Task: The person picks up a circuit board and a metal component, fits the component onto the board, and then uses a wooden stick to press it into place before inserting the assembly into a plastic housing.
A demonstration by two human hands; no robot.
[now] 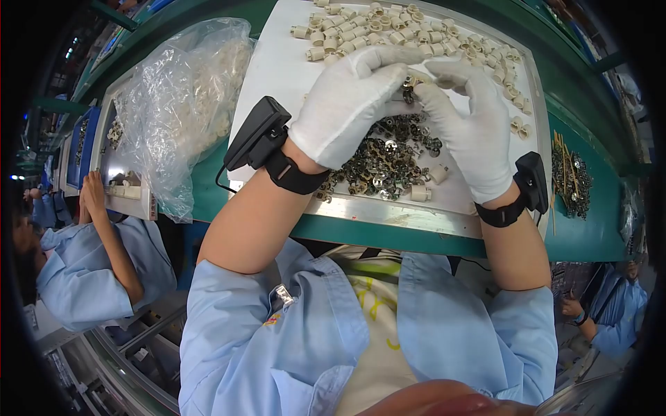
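Both my hands wear white gloves and meet over a white tray [269, 73]. Between the fingertips of my left hand [354, 100] and my right hand [475, 114] shows a small metal part [408, 91], pinched where the thumbs come together. The gloves partly hide it, so its full shape cannot be made out. Below the hands lies a heap of loose dark and shiny metal parts [390, 156]. Two cream cylindrical caps sit at its right edge, one of them a cap [420, 193] near the tray's front rim. Many more cream caps [361, 33] spread over the far side.
A clear plastic bag [187, 104] full of cream pieces stands left of the tray. On the green bench [590, 239] at right lie thin sticks and metal parts [572, 177]. A co-worker in blue [104, 270] sits at far left; another person [621, 305] is at far right.
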